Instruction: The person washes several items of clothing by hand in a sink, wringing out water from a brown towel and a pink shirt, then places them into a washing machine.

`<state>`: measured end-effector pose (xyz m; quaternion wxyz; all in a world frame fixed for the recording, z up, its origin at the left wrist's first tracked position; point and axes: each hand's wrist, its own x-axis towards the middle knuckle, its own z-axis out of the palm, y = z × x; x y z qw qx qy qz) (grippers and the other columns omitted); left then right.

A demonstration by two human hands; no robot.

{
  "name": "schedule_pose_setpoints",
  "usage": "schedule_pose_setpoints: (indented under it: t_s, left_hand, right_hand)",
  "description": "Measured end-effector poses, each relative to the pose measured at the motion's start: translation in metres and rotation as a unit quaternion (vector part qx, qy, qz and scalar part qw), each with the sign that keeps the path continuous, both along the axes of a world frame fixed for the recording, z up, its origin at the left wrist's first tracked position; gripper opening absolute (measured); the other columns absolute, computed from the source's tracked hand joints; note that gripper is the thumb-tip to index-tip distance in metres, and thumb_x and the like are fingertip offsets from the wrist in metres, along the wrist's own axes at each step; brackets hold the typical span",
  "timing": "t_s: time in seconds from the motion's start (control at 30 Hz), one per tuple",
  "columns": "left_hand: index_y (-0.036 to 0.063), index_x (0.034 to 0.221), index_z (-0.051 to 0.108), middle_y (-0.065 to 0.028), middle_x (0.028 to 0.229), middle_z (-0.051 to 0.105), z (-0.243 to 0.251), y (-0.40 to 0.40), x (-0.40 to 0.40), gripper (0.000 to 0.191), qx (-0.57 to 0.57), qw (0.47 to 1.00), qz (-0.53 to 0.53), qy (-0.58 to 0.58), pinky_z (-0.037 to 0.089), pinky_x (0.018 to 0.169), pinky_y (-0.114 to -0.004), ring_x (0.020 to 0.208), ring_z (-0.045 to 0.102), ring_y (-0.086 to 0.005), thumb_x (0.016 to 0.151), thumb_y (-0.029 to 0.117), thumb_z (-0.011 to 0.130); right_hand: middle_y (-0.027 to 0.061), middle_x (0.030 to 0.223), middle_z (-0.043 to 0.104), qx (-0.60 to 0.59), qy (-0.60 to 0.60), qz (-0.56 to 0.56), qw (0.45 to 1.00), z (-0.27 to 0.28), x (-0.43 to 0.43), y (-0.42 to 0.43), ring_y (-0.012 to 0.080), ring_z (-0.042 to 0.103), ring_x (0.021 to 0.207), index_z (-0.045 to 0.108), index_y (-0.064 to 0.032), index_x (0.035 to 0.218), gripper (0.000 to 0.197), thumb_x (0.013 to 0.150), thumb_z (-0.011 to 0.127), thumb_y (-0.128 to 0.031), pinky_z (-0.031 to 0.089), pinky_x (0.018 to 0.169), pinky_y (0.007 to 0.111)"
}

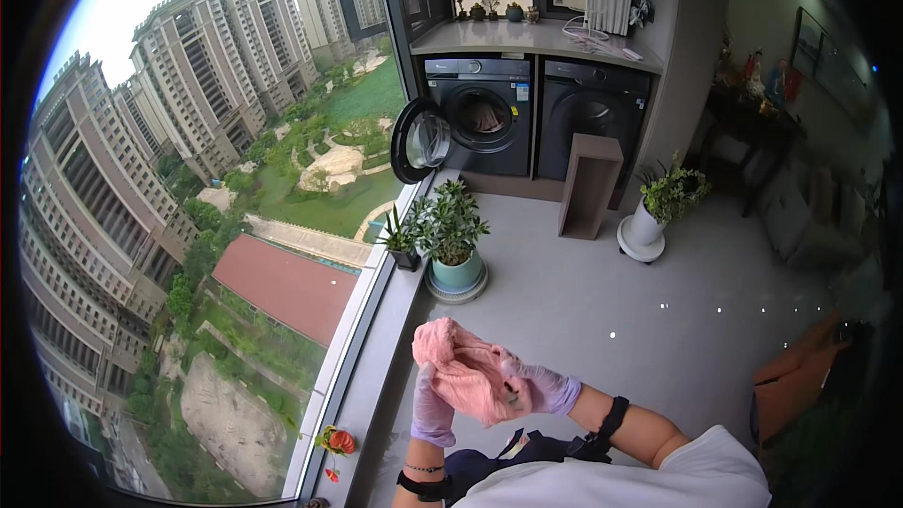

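A bunched pink plush cloth [469, 374] is held up in front of me between both hands. My left hand [432, 406], in a thin purple glove, grips its left side, the fingers partly hidden by the fabric. On the right side, my right hand [540, 384], gloved the same way, holds the cloth near a small dark-and-white patch on it. Farther off, a dark front-loading washing machine [478, 116] has its round door [421, 141] standing open, with fabric visible inside the drum.
Potted plants [455, 269] line the window ledge [374, 339] on the left. A second front-loading machine [592, 113] stands beside the washer, with a brown open box [589, 187] before it. A white planter [643, 229] is farther right; a red flower [342, 442] is near the lower left.
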<state>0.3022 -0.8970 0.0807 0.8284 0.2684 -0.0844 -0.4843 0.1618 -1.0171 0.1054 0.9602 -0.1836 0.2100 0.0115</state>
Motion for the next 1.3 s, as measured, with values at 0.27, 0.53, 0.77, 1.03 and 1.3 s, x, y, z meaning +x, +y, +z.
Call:
schedule_pose_setpoints:
  t_s: [0.27, 0.53, 0.77, 1.03, 1.3]
  left_hand:
    - [0.0005, 0.132, 0.031, -0.0087, 0.127, 0.043, -0.032, -0.115, 0.085, 0.063, 0.202, 0.937, -0.129, -0.252, 0.031, 0.097, -0.027, 0.117, 0.039, -0.0170, 0.087, 0.040, 0.050]
    - [0.0106, 0.135, 0.025, -0.0083, 0.129, 0.042, -0.037, -0.254, 0.233, 0.076, 0.269, 0.914, -0.181, -0.244, 0.034, 0.092, -0.041, 0.115, 0.040, -0.0241, 0.080, 0.055, 0.050]
    - [-0.0002, 0.129, 0.030, -0.0107, 0.119, 0.048, -0.156, -0.382, 0.257, 0.070, 0.288, 0.855, -0.346, -0.259, 0.044, 0.088, -0.036, 0.106, 0.049, -0.0178, 0.077, 0.027, 0.068]
    - [0.0041, 0.113, 0.050, -0.0069, 0.092, 0.059, -0.192, -0.463, 0.326, 0.026, 0.291, 0.797, -0.493, 0.195, 0.052, 0.067, -0.030, 0.075, 0.059, -0.0180, 0.089, 0.013, 0.045]
    - [0.0088, 0.126, 0.036, -0.0080, 0.112, 0.051, -0.082, -0.771, 0.451, 0.055, 0.297, 0.942, -0.132, -0.081, 0.043, 0.083, -0.031, 0.098, 0.050, -0.0195, 0.083, 0.033, 0.059]
  right_hand:
    - [0.0068, 0.102, 0.059, -0.148, 0.017, 0.043, 0.988, -0.087, 0.106, -0.089, 0.0156, 0.058, 0.090, 0.051, -0.0035, 0.110, 0.038, 0.075, 0.063, -0.005, 0.047, 0.083, 0.028]
    - [0.0092, 0.102, 0.058, -0.033, -0.016, -0.133, 0.990, -0.056, 0.199, -0.271, 0.0176, 0.058, 0.092, 0.049, -0.0040, 0.112, 0.037, 0.078, 0.060, -0.012, 0.048, 0.083, 0.032]
    - [0.0091, 0.103, 0.057, 0.066, 0.040, -0.061, 0.995, -0.144, 0.261, -0.338, 0.0170, 0.057, 0.093, 0.049, -0.0030, 0.111, 0.035, 0.086, 0.053, -0.027, 0.048, 0.083, 0.033]
    - [0.0123, 0.091, 0.055, 0.192, 0.270, 0.121, 0.936, -0.217, 0.296, -0.479, 0.0287, 0.055, 0.088, 0.049, -0.0024, 0.095, 0.020, 0.078, 0.055, -0.012, 0.046, 0.085, 0.045]
    - [0.0169, 0.141, 0.014, -0.108, 0.373, -0.239, 0.890, -0.160, 0.475, -0.782, 0.0367, 0.032, 0.120, 0.015, -0.0066, 0.136, 0.107, 0.060, 0.065, -0.064, 0.029, 0.095, 0.056]
